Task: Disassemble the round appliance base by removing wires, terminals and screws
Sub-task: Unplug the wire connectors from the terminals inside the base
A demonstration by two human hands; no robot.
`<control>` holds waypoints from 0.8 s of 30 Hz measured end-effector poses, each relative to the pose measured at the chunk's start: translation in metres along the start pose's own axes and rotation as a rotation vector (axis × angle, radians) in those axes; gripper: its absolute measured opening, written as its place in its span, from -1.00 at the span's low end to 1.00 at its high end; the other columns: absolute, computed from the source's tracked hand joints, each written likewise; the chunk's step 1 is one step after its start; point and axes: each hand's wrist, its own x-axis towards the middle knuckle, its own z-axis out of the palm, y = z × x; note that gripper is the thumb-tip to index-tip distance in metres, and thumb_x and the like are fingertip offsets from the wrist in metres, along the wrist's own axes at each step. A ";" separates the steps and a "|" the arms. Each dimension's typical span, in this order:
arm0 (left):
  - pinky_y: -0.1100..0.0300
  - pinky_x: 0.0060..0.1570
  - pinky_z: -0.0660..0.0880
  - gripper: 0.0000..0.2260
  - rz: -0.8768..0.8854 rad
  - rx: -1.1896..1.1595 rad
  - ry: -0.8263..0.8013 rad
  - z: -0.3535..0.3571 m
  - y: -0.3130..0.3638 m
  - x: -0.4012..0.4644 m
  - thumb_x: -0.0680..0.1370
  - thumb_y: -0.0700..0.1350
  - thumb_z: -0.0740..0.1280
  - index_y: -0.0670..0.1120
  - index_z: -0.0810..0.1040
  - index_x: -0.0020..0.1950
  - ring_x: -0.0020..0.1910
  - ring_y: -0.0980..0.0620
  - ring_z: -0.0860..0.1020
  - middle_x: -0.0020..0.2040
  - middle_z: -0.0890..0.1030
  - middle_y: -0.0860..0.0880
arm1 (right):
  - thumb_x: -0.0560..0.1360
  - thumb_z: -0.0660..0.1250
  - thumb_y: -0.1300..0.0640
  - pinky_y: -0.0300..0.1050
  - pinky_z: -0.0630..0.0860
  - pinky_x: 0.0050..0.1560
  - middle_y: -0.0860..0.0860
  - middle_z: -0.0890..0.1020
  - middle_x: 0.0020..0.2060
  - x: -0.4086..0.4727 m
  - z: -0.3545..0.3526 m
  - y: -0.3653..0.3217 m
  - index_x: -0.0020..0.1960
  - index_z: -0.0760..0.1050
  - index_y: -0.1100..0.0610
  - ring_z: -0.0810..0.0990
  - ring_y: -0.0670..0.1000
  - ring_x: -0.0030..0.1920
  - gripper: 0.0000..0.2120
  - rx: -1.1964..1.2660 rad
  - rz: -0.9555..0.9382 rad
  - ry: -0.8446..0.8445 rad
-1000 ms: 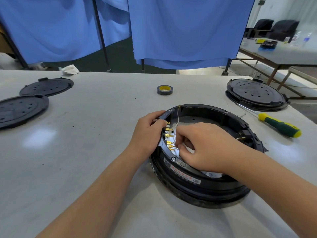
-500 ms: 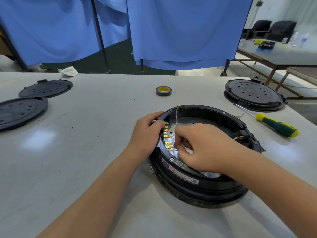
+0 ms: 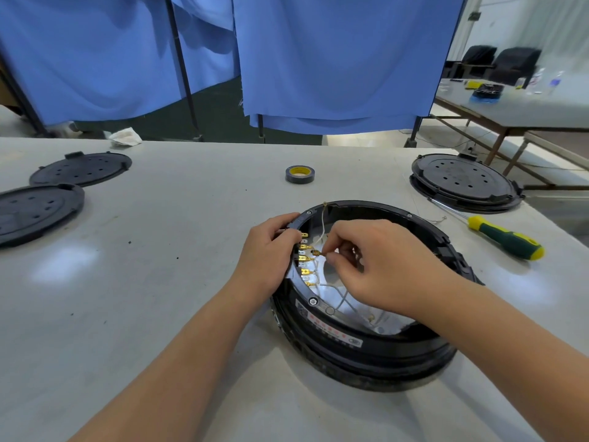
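Round appliance base (image 3: 366, 342): black plastic ring housing, lying on the table (image 3: 159, 282) directly under both hands, its near side apparently raised a little. Judged rigid and moderately heavy; it should stay put under light pulling but benefits from bracing.

Left hand (image 3: 266, 255): fingers curled over the rim on the housing's left side, gripping it beside the row of brass terminals (image 3: 305, 260).

Right hand (image 3: 373, 266): just right of that terminal row, thumb and forefinger closed in a pinch on a small brass connector (image 3: 317, 252) at the end of a thin white wire (image 3: 322, 228). Other fingers loosely curled.

Handling assessment: the terminals are small, stiff and likely friction-fitted, offering little purchase to fingertips. The wire is thin and limp; pulling on it risks tearing it out of the crimp. Hold should be taken on the metal connector body, drawn straight off along the tab. More white wires (image 3: 344, 298) lie loose inside, below the right hand.

Beyond the right hand: a green-and-yellow screwdriver (image 3: 506, 239) and another black base (image 3: 465, 181). Ahead of both hands: a tape roll (image 3: 299, 174).
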 end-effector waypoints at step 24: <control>0.31 -0.29 0.53 -0.52 -0.043 0.001 0.007 0.000 0.003 -0.002 0.51 -0.32 0.20 0.25 0.67 -0.24 -0.28 0.17 0.61 -0.25 0.70 0.11 | 0.57 0.26 0.13 -0.02 0.47 0.02 -0.05 0.51 0.05 0.012 -0.010 0.008 0.07 0.53 0.02 0.46 0.00 0.03 -0.87 -0.182 -0.128 -0.137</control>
